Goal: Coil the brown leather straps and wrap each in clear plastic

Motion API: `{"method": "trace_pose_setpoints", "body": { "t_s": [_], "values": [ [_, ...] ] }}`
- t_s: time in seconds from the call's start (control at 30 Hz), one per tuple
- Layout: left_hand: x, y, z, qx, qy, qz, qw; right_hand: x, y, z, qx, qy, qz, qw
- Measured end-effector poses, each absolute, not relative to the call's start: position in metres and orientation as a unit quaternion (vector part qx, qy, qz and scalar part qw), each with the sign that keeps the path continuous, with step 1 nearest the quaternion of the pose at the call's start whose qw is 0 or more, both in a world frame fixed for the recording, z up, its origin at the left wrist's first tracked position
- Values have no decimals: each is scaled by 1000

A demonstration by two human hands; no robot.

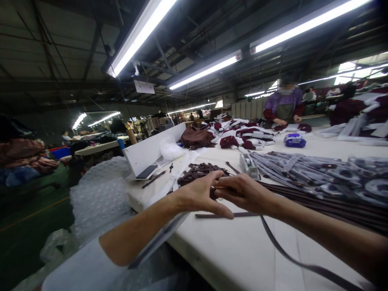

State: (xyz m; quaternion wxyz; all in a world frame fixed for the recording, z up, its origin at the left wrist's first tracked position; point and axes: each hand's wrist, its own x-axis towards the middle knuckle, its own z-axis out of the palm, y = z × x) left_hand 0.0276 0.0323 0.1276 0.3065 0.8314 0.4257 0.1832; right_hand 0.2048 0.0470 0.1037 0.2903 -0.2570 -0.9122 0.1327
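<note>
- Nearest the camera, the person's right forearm (315, 226) is stretching in from four o'clock, and a dark strap (321, 270) is bowing along below it toward five.
- Just below centre, toward five o'clock, the right hand (242, 190) is bending its fingers tightly together, apparently pinching the strap — the grip itself is partly hidden.
- From seven o'clock the left hand (194, 196) is meeting it, curving in a loose C with the thumb standing well away from the fingers; whether its hidden fingers are holding anything, I cannot tell.
- Judging by the pose, the hands are probably working at a fitting or end of the strap; the next move is likely calling for a steady right pinch, with the left fingers guiding.
- Narrow, flat and smooth, the strap is drooping softly; a brassy glint (216, 187) is showing between the hands, too small to identify.
- At six o'clock, just beyond the hands, a pile of short dark strips (197, 174) is lying on the white table (242, 246); wrapped straps (303, 165) are spreading toward three.
- At two o'clock a co-worker (281, 105) is standing across the table.
</note>
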Motion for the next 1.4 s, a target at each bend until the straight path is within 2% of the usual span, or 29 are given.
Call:
{"method": "trace_pose_setpoints", "body": {
  "t_s": [0.13, 0.2, 0.27, 0.37, 0.43, 0.5, 0.57, 0.6, 0.67, 0.8, 0.87, 0.93, 1.0, 1.07, 1.17, 1.2, 1.27, 1.33, 1.4],
  "values": [
    [19, 9, 120, 800, 580, 143, -41, 207, 51, 96, -323, -852, 232, 341],
    [16, 4, 113, 778, 608, 96, -127, 206, 51, 97, -321, -839, 282, 338],
    [13, 5, 107, 781, 601, 84, -151, 204, 50, 97, -324, -830, 315, 326],
    [9, 11, 105, 812, 555, 117, -139, 204, 49, 94, -327, -848, 271, 317],
    [6, 15, 105, 830, 531, 146, -90, 206, 49, 91, -296, -889, 141, 321],
    [4, 19, 105, 845, 508, 164, 6, 210, 48, 88, -237, -922, -21, 306],
    [3, 23, 105, 852, 482, 162, 126, 211, 46, 87, -194, -935, -112, 274],
    [4, 24, 104, 853, 468, 158, 168, 211, 45, 88, -194, -939, -113, 261],
    [8, 26, 103, 859, 455, 146, 187, 207, 45, 91, -226, -940, -26, 252],
    [21, 21, 99, 864, 490, 112, 37, 198, 50, 97, -272, -890, 305, 202],
    [23, 18, 98, 850, 513, 114, -37, 197, 53, 97, -276, -849, 413, 180],
    [21, 18, 98, 837, 528, 128, -61, 197, 54, 94, -295, -839, 408, 208],
    [17, 21, 99, 830, 540, 135, -32, 198, 52, 91, -321, -857, 303, 265],
    [12, 26, 100, 836, 531, 131, 38, 199, 50, 87, -307, -894, 155, 288],
    [9, 31, 98, 850, 486, 107, 173, 199, 48, 83, -222, -946, -5, 238],
    [9, 32, 97, 851, 474, 102, 203, 199, 48, 82, -207, -949, -13, 235],
    [13, 33, 95, 852, 469, 103, 207, 195, 50, 81, -217, -942, 52, 251],
    [18, 33, 94, 855, 485, 107, 152, 191, 53, 82, -232, -928, 161, 242],
    [21, 34, 94, 854, 499, 104, 107, 188, 56, 85, -242, -921, 218, 214]
  ]
}}
